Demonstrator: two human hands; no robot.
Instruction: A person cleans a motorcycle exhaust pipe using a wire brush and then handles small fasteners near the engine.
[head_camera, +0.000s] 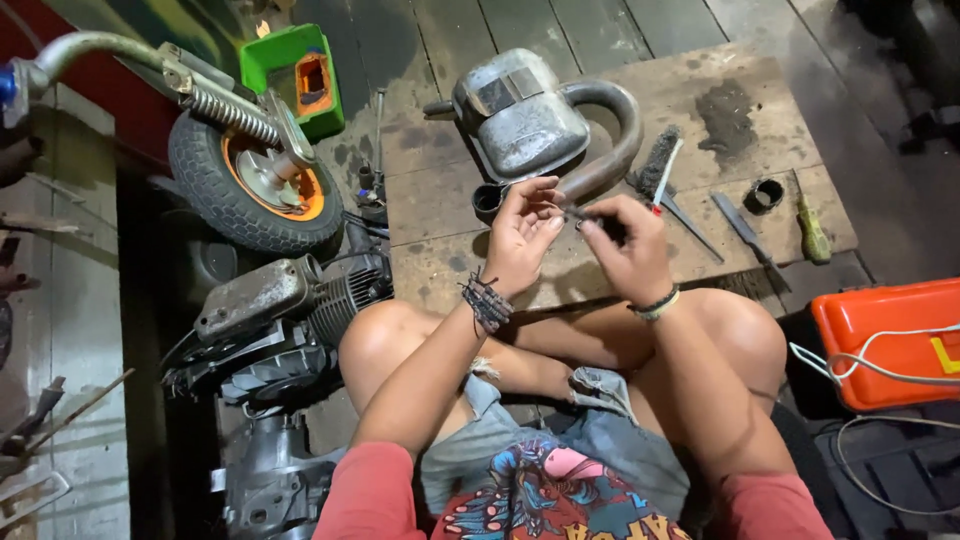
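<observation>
Pinching a small dark slender metal part (583, 214) between them, the left hand (522, 232) and right hand (628, 250) meet above the person's bare knees, the left fingertips pressed on its near end and the right fingers curled shut around the rest. Just beyond lies a worn wooden board (620, 110) bearing a dull silver exhaust muffler with a curved pipe (535, 125), a wire brush (657, 160), a flat metal file (745, 232) and a yellow-green screwdriver (812, 232). A small tyred wheel with an orange hub (250, 180) stands to the left, an orange plastic case (885, 340) to the right.

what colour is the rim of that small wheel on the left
Orange, inside a black tyre: the wheel rim, seen in the head view.
</observation>
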